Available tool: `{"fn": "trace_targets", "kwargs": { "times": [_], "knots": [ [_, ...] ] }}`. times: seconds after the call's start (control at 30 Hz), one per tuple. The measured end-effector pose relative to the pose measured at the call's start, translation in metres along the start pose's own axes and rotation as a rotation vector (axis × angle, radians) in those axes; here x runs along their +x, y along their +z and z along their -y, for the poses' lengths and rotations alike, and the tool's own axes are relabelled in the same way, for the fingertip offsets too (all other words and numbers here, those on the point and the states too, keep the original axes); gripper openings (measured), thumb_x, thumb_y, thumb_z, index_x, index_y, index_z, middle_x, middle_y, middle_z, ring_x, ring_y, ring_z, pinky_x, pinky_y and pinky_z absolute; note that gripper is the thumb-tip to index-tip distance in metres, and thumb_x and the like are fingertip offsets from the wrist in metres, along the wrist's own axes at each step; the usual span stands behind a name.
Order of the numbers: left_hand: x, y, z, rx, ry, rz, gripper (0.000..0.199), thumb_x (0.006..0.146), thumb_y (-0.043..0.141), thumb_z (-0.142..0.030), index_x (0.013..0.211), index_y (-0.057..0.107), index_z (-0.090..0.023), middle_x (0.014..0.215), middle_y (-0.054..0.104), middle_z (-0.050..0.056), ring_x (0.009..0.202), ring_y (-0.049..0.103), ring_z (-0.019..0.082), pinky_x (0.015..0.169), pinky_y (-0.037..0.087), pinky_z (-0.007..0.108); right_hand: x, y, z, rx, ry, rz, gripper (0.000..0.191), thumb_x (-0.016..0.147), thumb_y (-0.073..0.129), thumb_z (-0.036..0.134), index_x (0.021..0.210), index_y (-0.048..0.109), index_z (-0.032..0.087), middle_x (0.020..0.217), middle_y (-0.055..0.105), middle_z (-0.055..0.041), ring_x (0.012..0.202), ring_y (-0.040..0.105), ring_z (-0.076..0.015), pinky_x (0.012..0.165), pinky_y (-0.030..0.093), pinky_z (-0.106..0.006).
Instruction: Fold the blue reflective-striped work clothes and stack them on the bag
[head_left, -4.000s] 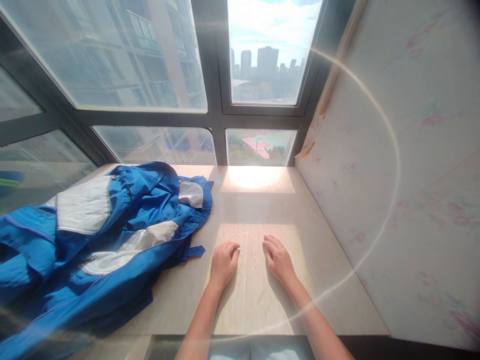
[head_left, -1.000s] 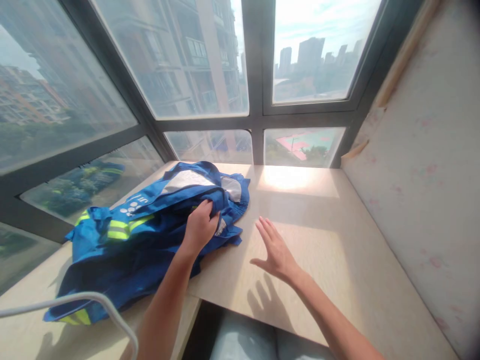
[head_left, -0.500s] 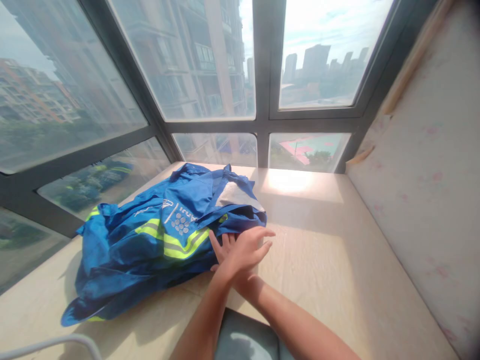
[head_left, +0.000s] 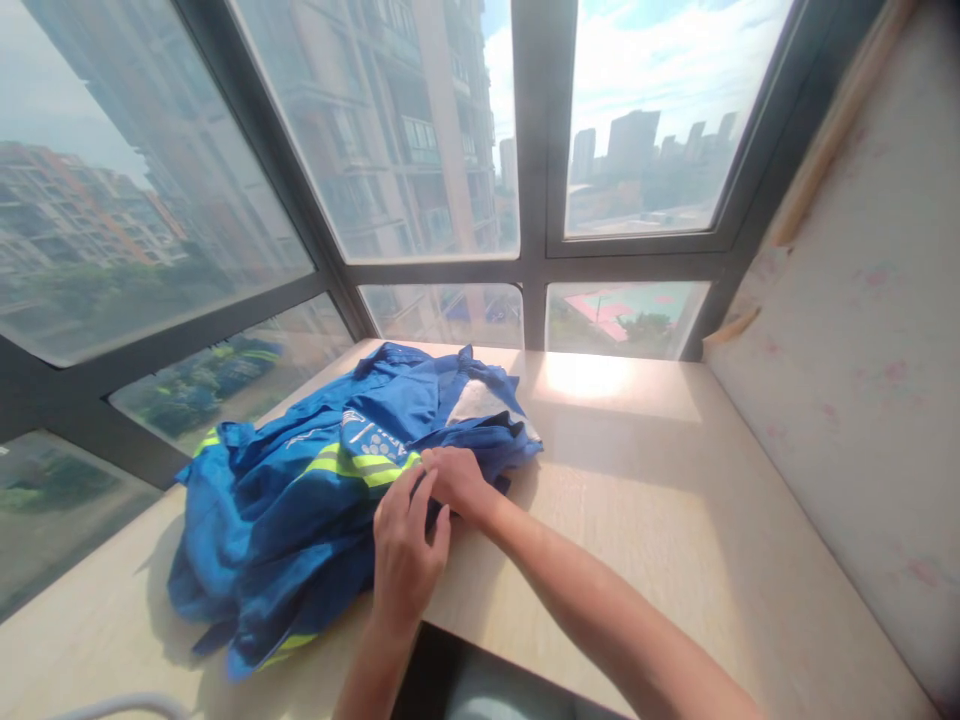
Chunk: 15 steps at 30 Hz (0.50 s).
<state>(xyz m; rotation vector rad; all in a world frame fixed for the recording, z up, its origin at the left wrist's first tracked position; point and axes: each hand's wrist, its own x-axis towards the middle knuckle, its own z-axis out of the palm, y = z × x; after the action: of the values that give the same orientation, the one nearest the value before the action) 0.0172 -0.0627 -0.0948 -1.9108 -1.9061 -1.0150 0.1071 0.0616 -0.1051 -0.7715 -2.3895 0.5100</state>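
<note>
A blue work jacket (head_left: 300,520) with yellow-and-grey reflective bands and white print lies crumpled on the pale wooden surface. My right hand (head_left: 455,478) is closed in a pinch at the jacket's near right part, beside the reflective band. Just left of it, my left hand (head_left: 409,540) rests over the front of the jacket, its thumb apart from the slightly bent fingers. Those fingertips reach close to my right hand; whether they touch the cloth is hidden. A pale lining patch (head_left: 476,402) shows at the jacket's far right.
Grey-framed windows (head_left: 534,150) border the wooden ledge (head_left: 615,500) at the back and left. To the right stands a wall with faded flower paper (head_left: 862,420). A white curved tube (head_left: 124,706) shows at the lower left, and a dark panel (head_left: 435,665) lies below my forearms.
My crossed hands have come apart. The left has moved left and down, while the right has closed on the jacket. The jacket's near lower edge has shifted and bunched differently.
</note>
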Motion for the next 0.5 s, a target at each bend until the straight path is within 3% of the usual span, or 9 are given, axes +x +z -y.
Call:
{"fn": "trace_targets", "kwargs": {
  "times": [0.07,0.13,0.23,0.37,0.5],
  "knots": [
    [-0.013,-0.003,0.029,0.17,-0.087,-0.129,0.054,0.093,0.059,-0.036,0.144,0.05,-0.021,0.152,0.048,0.016,0.145,0.04,0.036,0.118,0.034,0.059,0.007,-0.021,-0.017,-0.112,0.182,0.002,0.021,0.094,0.051,0.025,0.105,0.067,0.017,0.098,0.075,-0.0109,0.092,0.072,-0.0259,0.08,0.054,-0.034],
    [-0.021,0.005,0.048,0.257,-0.15,-0.177,0.066,0.092,0.062,-0.045,0.149,0.044,-0.017,0.155,0.042,0.021,0.146,0.036,0.04,0.118,0.032,0.06,0.004,-0.049,-0.033,-0.2,0.348,-0.033,0.022,0.093,0.052,0.029,0.108,0.066,0.019,0.104,0.074,-0.0096,0.096,0.07,-0.0255,0.081,0.05,-0.032],
    [-0.016,0.038,0.047,0.196,-0.125,-0.029,0.068,0.095,0.057,-0.046,0.151,0.039,-0.013,0.153,0.044,0.023,0.142,0.043,0.039,0.114,0.04,0.054,-0.02,-0.095,-0.055,-0.281,0.513,-0.153,0.026,0.092,0.052,0.031,0.112,0.067,0.021,0.104,0.074,-0.0085,0.096,0.068,-0.0247,0.079,0.045,-0.03],
    [0.022,0.099,-0.001,-0.018,-0.045,0.192,0.048,0.099,0.043,-0.026,0.145,0.045,-0.014,0.141,0.056,0.019,0.131,0.056,0.03,0.109,0.047,0.043,-0.074,-0.15,-0.086,-0.355,0.569,-0.369,0.03,0.09,0.055,0.032,0.114,0.069,0.021,0.096,0.074,-0.0077,0.084,0.067,-0.0235,0.071,0.042,-0.028],
    [0.063,0.148,-0.066,-0.165,0.077,0.368,0.045,0.096,0.046,-0.02,0.14,0.05,-0.016,0.137,0.059,0.017,0.122,0.061,0.029,0.104,0.05,0.041,-0.143,-0.196,-0.122,-0.474,0.645,-0.536,0.032,0.09,0.057,0.041,0.11,0.071,0.021,0.082,0.073,-0.007,0.068,0.063,-0.0212,0.068,0.043,-0.03]
  ]
}}
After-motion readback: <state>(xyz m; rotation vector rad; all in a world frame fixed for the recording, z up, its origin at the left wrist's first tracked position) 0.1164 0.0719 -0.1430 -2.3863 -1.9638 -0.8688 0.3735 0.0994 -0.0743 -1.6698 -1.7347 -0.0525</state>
